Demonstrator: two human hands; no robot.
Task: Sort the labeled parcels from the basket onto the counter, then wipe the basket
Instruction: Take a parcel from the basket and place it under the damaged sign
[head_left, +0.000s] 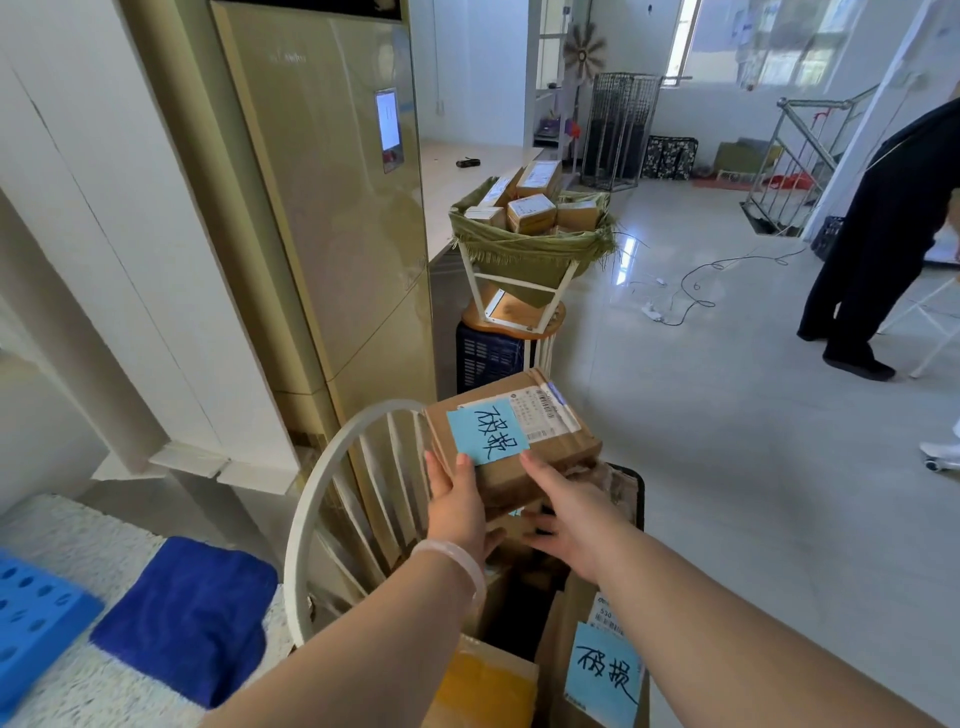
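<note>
A brown cardboard parcel (540, 452) with a blue handwritten label and a white shipping label is held above a dark basket (631, 499). My left hand (460, 506) grips its near left edge, thumb on top. My right hand (569, 512) grips its near right side, fingers underneath. Below, the basket holds more parcels: one with a blue label (605, 670) and a yellow padded one (485, 680). A blue cloth (189, 616) lies on the speckled counter (78, 525) at the lower left.
A white chair back (332, 499) stands between counter and basket. A tall beige air conditioner (332, 208) rises behind. Farther off, a green sack of boxes (530, 236) sits on an upturned stool. A person in dark clothes (878, 234) stands at right; cables lie on the floor.
</note>
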